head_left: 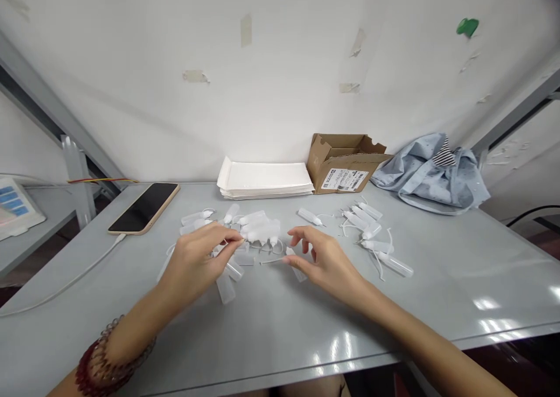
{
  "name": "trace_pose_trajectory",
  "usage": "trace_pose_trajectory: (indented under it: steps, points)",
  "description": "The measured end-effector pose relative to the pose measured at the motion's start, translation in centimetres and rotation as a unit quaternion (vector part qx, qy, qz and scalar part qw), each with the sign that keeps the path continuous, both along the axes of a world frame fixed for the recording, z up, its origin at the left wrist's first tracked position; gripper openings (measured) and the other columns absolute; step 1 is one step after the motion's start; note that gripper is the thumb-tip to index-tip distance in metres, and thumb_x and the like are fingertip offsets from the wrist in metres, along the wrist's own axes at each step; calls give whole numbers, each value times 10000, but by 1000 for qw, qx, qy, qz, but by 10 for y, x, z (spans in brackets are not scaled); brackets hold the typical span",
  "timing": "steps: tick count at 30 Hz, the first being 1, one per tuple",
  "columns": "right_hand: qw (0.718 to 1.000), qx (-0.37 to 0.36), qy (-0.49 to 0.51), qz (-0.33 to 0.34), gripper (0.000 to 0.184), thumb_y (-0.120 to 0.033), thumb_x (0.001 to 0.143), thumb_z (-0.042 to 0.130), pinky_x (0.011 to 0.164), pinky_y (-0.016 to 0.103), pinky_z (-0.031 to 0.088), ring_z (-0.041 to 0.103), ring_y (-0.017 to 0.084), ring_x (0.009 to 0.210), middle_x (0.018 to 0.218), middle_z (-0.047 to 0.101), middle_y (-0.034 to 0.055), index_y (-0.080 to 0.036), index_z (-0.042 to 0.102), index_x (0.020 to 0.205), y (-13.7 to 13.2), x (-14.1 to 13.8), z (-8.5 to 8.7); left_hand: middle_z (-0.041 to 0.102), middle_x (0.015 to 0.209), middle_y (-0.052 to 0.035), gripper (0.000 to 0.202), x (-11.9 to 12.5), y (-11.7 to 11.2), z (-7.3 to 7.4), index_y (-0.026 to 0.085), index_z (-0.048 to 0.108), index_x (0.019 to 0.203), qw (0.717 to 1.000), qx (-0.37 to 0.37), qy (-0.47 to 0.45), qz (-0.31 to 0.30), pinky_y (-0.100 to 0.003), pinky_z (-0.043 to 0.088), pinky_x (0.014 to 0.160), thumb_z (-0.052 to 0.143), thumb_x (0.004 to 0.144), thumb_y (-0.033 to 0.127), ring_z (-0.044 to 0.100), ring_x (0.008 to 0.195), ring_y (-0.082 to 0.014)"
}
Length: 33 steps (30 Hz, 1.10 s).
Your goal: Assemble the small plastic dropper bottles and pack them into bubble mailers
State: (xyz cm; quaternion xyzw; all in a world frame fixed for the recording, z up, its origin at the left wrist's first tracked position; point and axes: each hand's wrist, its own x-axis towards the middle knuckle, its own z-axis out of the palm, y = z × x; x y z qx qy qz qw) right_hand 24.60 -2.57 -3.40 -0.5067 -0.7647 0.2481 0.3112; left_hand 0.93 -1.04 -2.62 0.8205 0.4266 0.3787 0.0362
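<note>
Small translucent squeeze bottles with thin needle tips and flexible white tethers are spread over the grey table. My left hand (203, 257) is over the left group, thumb and index finger pinched together; what they hold, if anything, is too small to make out. Beneath and beside it lie several bottles, one being a clear bottle (226, 289). To the right, my right hand (326, 260) has its fingers curved and apart. A bottle (299, 274) lies partly hidden behind its thumb, with a thin white strip (272, 261) by the thumb tip. Between the hands sits a cluster of bottles (261, 230).
Another group of bottles (371, 225) lies to the right. At the back are a stack of white trays (269, 175), an open cardboard box (339, 172) and a crumpled light-blue cloth (433, 175). A phone (146, 207) with a white cable (83, 286) rests at the left.
</note>
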Motion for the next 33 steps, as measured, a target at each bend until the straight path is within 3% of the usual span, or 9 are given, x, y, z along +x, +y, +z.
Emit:
trace_pose_trajectory:
  steps: [5, 8, 14, 18, 22, 25, 28, 30, 33]
  points:
    - [988, -106, -108, -20, 440, -352, 796, 626, 633, 286, 419, 560, 156, 699, 962, 632, 65, -164, 505, 1175, 5, 7, 0, 644, 730, -31, 162, -9, 5, -1, 175, 672, 789, 993, 69, 90, 32, -215, 395, 475, 526, 861, 187, 598, 680, -150]
    - [982, -134, -130, -9, 356, -318, 790, 600, 609, 266, 390, 570, 169, 710, 828, 651, 47, -149, 573, 1102, 4, 7, 0, 645, 721, -36, 187, -9, 4, -2, 173, 663, 793, 991, 64, 119, 26, -217, 388, 477, 497, 878, 189, 594, 728, -168]
    - [984, -149, -99, -6, 172, -258, 749, 571, 514, 226, 339, 486, 108, 550, 624, 605, -4, -143, 664, 838, 4, 6, 6, 626, 633, -18, 204, -8, 5, -3, 183, 645, 768, 988, -1, 142, 55, -224, 383, 493, 487, 877, 253, 571, 805, -202]
    - [991, -124, -49, -2, 156, -270, 742, 591, 479, 210, 314, 409, 82, 509, 577, 523, -32, -151, 683, 784, 4, 6, 8, 652, 683, -27, 235, -6, 5, 2, 191, 659, 747, 990, -39, 96, 99, -231, 407, 510, 506, 860, 329, 580, 786, -197]
    - [997, -67, 23, 18, 150, -279, 774, 603, 476, 209, 315, 383, 77, 515, 620, 524, -25, -162, 690, 812, 2, 2, 9, 681, 718, -16, 248, -1, -2, 9, 199, 677, 793, 987, -152, -3, 52, -247, 453, 538, 528, 851, 389, 593, 648, -158]
    - [996, -23, 82, 4, 161, -308, 793, 613, 495, 211, 340, 403, 83, 537, 629, 512, -23, -163, 662, 844, 0, -2, 8, 690, 727, -12, 265, 5, -9, 12, 202, 670, 919, 936, -336, -96, -40, -224, 485, 502, 530, 856, 418, 614, 583, -137]
    - [993, -15, 120, -15, 195, -349, 800, 616, 489, 210, 353, 411, 87, 527, 586, 477, -37, -164, 622, 860, -2, -4, 5, 690, 765, -44, 356, 12, -13, 12, 178, 644, 1025, 839, -495, -179, -139, -223, 501, 437, 460, 892, 451, 644, 570, -148]
    - [991, -4, 132, -20, 200, -355, 796, 622, 483, 209, 354, 406, 85, 518, 573, 453, -46, -165, 602, 852, -3, -4, 3, 689, 769, -62, 384, 16, -13, 11, 158, 648, 1015, 784, -549, -228, -178, -231, 510, 427, 435, 905, 457, 648, 545, -149]
    - [990, 23, 137, -25, 191, -339, 788, 633, 477, 206, 340, 388, 79, 514, 577, 424, -54, -163, 586, 845, -3, -5, 0, 685, 750, -61, 358, 17, -13, 11, 154, 664, 970, 753, -566, -283, -184, -225, 515, 440, 459, 902, 439, 645, 545, -142]
